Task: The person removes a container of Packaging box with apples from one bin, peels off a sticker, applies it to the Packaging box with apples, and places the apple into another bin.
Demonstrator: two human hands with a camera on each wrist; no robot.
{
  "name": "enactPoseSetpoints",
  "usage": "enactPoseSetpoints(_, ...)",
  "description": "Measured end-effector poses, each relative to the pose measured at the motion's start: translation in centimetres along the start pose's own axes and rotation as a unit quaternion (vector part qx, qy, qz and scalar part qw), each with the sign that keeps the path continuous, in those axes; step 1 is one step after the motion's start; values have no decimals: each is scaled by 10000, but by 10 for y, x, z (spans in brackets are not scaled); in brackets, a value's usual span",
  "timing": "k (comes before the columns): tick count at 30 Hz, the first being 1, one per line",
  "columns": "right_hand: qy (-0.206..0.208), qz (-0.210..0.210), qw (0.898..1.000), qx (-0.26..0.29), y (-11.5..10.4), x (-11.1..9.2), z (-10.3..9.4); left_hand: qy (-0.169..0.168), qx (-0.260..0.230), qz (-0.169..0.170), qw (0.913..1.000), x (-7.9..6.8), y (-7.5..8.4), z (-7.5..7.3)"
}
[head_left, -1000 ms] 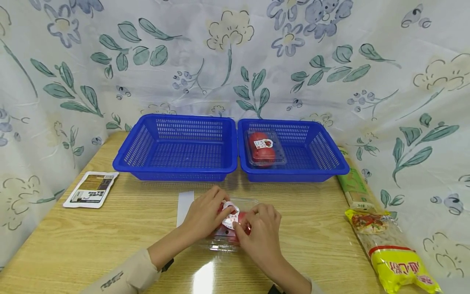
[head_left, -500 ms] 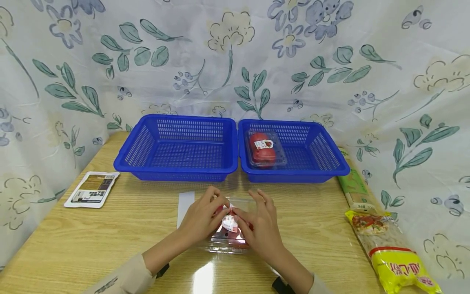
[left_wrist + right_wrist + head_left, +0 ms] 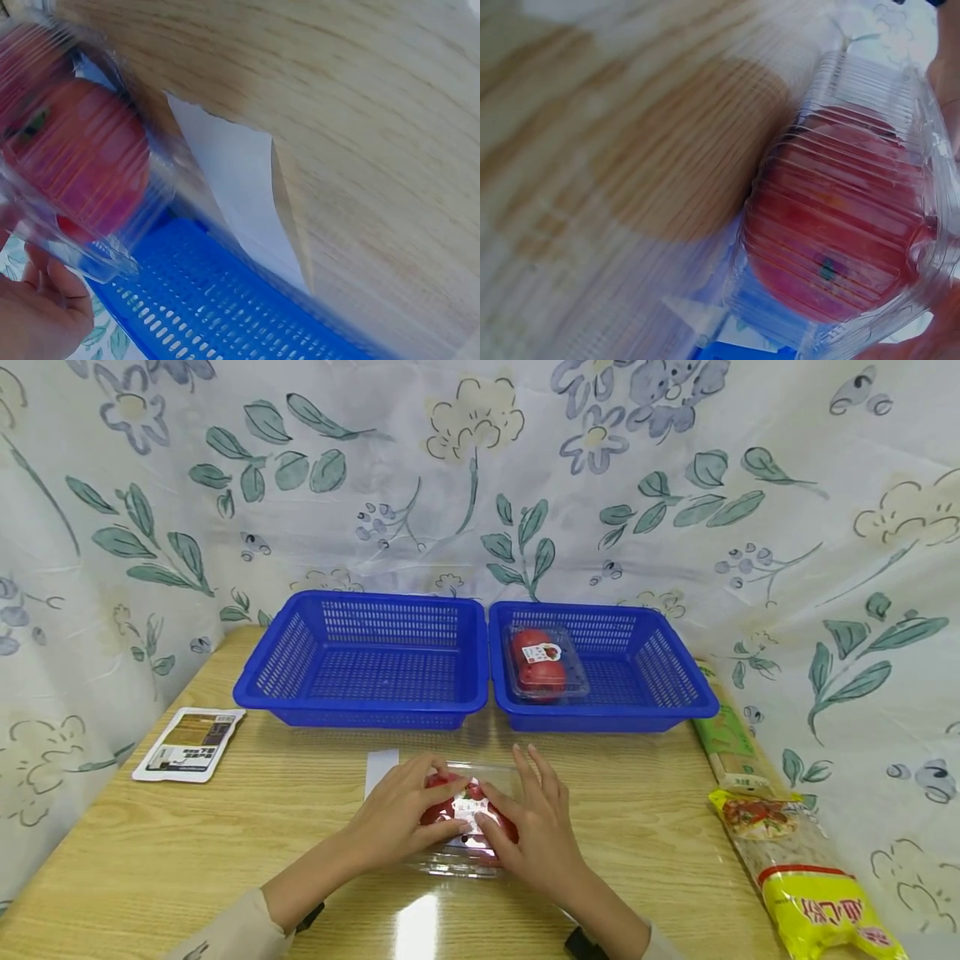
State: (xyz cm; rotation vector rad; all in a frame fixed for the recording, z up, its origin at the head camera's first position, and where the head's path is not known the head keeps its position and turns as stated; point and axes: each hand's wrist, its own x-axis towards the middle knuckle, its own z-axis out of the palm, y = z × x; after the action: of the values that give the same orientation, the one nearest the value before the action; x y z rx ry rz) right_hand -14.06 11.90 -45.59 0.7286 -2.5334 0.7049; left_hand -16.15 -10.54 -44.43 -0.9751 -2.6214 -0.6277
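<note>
A clear plastic clamshell box (image 3: 468,866) of red tomatoes (image 3: 832,217) sits on the wooden table before me. On its lid lies a white label (image 3: 470,807) with red print. My left hand (image 3: 396,810) rests on the left side of the lid, thumb and fingertips at the label. From the right, my right hand (image 3: 542,831) touches the lid, its thumb and index finger on the label's edge and its other fingers stretched out. Through the ribbed side wall in the left wrist view, a tomato (image 3: 90,161) with a green stem spot shows.
Two blue baskets (image 3: 360,703) stand behind; the right one (image 3: 637,714) holds another tomato box (image 3: 543,664). A white paper strip (image 3: 232,176) lies left of my box. Farther left is a flat packet (image 3: 187,745). Along the right are a green package (image 3: 727,735) and a noodle bag (image 3: 802,868).
The label, earlier partly raised between my fingers, now lies flatter on the lid. My fingers have spread apart across it, the left hand sliding slightly left.
</note>
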Motion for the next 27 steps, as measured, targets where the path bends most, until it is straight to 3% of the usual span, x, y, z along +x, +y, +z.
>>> enactPoseSetpoints(5,-304,132,9994,-26,-1,-2,-3,-245,63,-208,9995,0,1,-3)
enactPoseSetpoints(10,-354,120,9992,-161,1,-3,-3,-305,203,-242,9990,1,1,-5)
enactPoseSetpoints(19,-256,-124,9984,-480,4,-6,-3,-180,309,-347,9988,-2,1,-2)
enactPoseSetpoints(23,-342,163,9988,-295,6,-10,-8,-118,380,-385,9985,-7,-1,-2)
enactPoseSetpoints(27,-586,649,9962,-36,9,-14,-17,-97,396,-760,9963,-14,-2,-4)
